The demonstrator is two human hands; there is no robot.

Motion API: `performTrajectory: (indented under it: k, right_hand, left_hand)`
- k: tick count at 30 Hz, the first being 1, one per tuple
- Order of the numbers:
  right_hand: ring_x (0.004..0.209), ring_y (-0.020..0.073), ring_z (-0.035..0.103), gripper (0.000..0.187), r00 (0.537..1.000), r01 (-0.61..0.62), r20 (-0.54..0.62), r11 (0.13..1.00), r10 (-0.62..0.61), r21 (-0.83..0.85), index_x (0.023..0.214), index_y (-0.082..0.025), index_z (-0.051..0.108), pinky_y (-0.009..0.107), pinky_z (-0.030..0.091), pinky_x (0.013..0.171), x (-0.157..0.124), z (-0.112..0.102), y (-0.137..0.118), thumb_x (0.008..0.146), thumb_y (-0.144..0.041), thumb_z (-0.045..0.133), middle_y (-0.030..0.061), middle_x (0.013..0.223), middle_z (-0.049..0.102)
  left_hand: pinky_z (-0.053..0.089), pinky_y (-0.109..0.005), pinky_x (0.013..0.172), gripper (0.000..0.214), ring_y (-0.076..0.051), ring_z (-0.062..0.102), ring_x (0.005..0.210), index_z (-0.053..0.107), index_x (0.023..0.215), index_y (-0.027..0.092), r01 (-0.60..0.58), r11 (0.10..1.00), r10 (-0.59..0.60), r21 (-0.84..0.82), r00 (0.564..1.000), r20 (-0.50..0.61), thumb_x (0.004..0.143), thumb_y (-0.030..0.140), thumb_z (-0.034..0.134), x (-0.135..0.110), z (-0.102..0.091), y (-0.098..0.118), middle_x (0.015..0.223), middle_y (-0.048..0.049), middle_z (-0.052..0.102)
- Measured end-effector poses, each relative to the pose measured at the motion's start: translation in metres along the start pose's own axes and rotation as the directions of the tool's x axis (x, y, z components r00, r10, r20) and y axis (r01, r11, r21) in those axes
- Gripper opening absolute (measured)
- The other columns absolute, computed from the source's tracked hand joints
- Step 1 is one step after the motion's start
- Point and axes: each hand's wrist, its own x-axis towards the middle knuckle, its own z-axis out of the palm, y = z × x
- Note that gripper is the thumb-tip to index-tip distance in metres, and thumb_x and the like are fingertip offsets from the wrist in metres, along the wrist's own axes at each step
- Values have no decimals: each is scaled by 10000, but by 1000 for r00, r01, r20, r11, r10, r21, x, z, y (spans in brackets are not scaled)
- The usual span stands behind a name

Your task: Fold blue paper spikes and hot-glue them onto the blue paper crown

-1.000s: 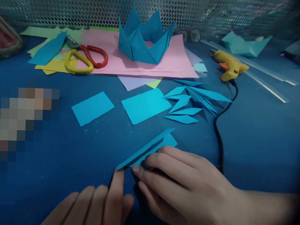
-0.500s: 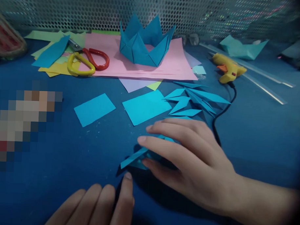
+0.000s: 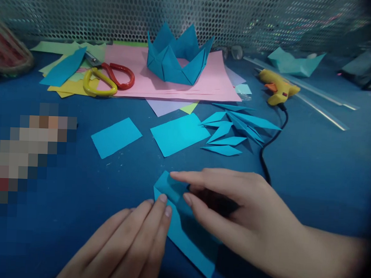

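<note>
A strip of blue paper (image 3: 188, 240) lies slanted on the table, with folds at its far end. On its left edge are the fingertips of my left hand (image 3: 130, 242), close together and pressing the paper; its thumb is hidden. My right hand (image 3: 250, 214) arches over the right side of the paper, index finger and thumb apart. The index fingertip is at the folded far end; I cannot tell whether it touches. My right hand and its shadow cover part of the strip. Beyond lie two blue paper rectangles (image 3: 179, 134) and several narrow folded blue pieces (image 3: 225, 132).
A blue folded-paper crown (image 3: 176, 65) stands on pink sheets (image 3: 133, 58). Red-and-yellow scissors (image 3: 100, 81) lie beside it. A yellow glue gun (image 3: 277, 87) with black cord and clear glue sticks (image 3: 323, 113) are at right. A pixelated patch hides the left side.
The blue paper has been turned and laid flatter, its long part toward me. My left hand has moved up onto it. My right hand has loosened and shifted slightly down.
</note>
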Motion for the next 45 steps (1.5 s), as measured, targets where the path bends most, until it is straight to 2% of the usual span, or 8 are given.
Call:
performTrajectory:
  k: [4,9,15,21,26,29,34,45]
  right_hand:
    - [591,80,617,312,1000,16,9,1000,-17,9,1196,-142,666,169,515,546,2,-2,5,895,-147,585,-21,750,692]
    - [707,140,648,189,994,106,19,984,-104,-141,1035,-142,737,286,521,683,7,-1,12,890,-188,625,8,751,706]
    - [679,98,640,174,999,41,-10,998,-42,-42,975,-184,746,251,484,669,10,1,14,850,-108,654,-33,740,713]
    - [785,104,664,96,988,153,21,988,-153,-19,926,-153,727,227,499,740,7,0,17,867,-106,668,3,837,739]
    - [824,129,621,116,941,337,57,930,-332,-148,925,-129,699,260,490,773,4,1,21,944,-118,585,39,896,721]
    - [876,155,611,204,898,440,135,853,-419,-282,962,-124,697,292,478,803,5,-2,21,996,-129,496,60,991,730]
    - [902,167,621,406,819,574,252,748,-516,-333,912,-121,716,305,468,828,10,-9,18,1043,-115,331,63,1021,745]
    - [818,174,637,551,773,634,283,682,-568,-364,873,-119,737,326,442,837,11,-9,15,1043,-92,214,60,923,756]
  left_hand:
    - [328,-315,1164,355,-168,544,1243,596,1277,114,-40,999,40,-12,999,-8,1004,124,369,2,2,0,1365,-62,583]
    - [307,-334,1178,392,-177,539,1252,621,1230,90,-60,998,59,-33,998,-30,1004,90,301,2,3,-3,1319,-78,608]
    - [329,-332,1163,383,-177,550,1241,625,1219,99,-56,997,55,-51,998,-19,1005,92,307,3,3,-3,1305,-75,613]
    - [336,-341,1158,323,-185,518,1279,625,1228,126,21,997,-20,-71,1000,14,993,111,403,8,1,-1,1331,-65,590]
    - [355,-353,1146,321,-196,524,1276,631,1213,136,27,996,-28,-79,999,-17,993,115,398,7,3,-2,1319,-71,595]
    - [354,-342,1152,307,-182,533,1262,645,1182,139,16,995,-19,-94,999,-26,989,126,406,6,6,-3,1296,-61,604]
    - [346,-322,1159,293,-157,531,1257,651,1152,149,12,993,-16,-121,999,-29,976,113,419,7,7,-6,1290,-49,603]
    - [347,-370,1164,312,-202,490,1320,627,1199,136,46,983,-43,-177,999,18,956,80,438,6,6,-6,1367,-65,561]
